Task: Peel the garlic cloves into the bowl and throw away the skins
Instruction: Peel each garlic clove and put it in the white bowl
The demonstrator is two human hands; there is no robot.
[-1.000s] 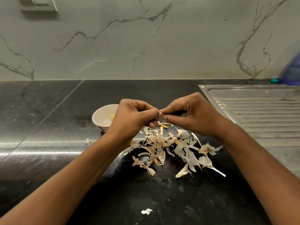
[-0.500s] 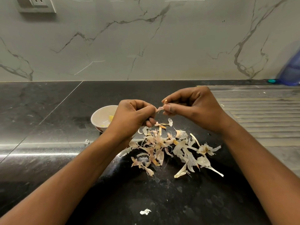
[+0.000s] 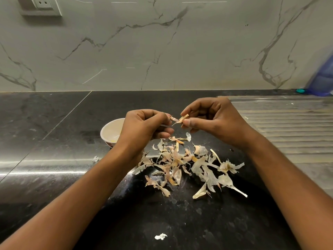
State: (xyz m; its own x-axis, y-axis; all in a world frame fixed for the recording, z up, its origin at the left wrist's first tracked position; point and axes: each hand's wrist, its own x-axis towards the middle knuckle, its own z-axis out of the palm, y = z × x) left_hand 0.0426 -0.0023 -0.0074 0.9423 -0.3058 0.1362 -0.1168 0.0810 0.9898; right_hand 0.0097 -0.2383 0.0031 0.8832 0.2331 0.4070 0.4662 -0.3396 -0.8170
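Observation:
My left hand (image 3: 144, 127) and my right hand (image 3: 212, 120) are raised above the black counter, fingers curled. Between them stretches a strip of garlic skin (image 3: 177, 119). The right thumb and fingers pinch its pale end. The left fingertips pinch the other end, where the clove itself is hidden in the fist. A small white bowl (image 3: 111, 130) stands just left of my left hand, half hidden by it, with something yellowish inside. A pile of papery garlic skins (image 3: 189, 163) lies on the counter under and in front of both hands.
A ribbed steel drainboard (image 3: 288, 127) fills the right side. A blue container (image 3: 322, 76) leans at the far right against the marble wall. Small white scraps (image 3: 161, 236) lie near the front edge and left of my forearm (image 3: 95, 158). A wall socket (image 3: 42, 4) sits top left.
Both hands have risen a little and drawn apart. The skin strip between them has pulled out longer, with the right hand moving up and to the right.

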